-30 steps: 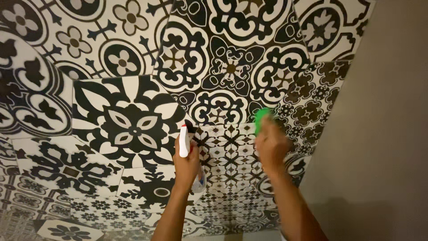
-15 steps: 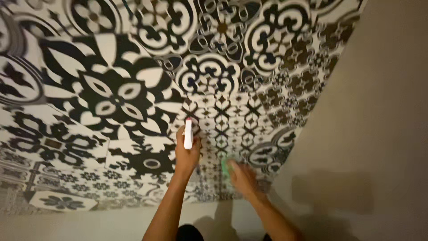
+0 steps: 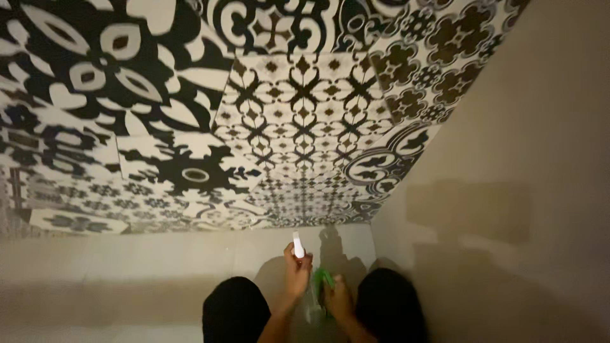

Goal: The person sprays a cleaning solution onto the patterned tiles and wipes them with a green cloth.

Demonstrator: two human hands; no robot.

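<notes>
Low centre of frame: left hand [image 3: 296,274] wrapped round a white spray bottle [image 3: 298,245], grip pressed tight on its neck, nozzle end poking up above the fist. Bottle body below the hand, pale and blurry, approx. between the two hands.

Right hand [image 3: 337,300] just beside it, slightly lower; grip closed on a green cloth [image 3: 322,281], bunched, touching or nearly touching the bottle — can't tell which.

Two dark rounded shapes, prob. knees [image 3: 234,310], either side of the hands at bottom edge.

Upper left to centre: black-and-white patterned tiles [image 3: 298,121], mixed motifs, filling most of the frame. Plain beige wall [image 3: 540,159] down the right side. Pale plain floor strip [image 3: 127,267] across lower left, under the tiles. Dim light, hand shadows on it.
</notes>
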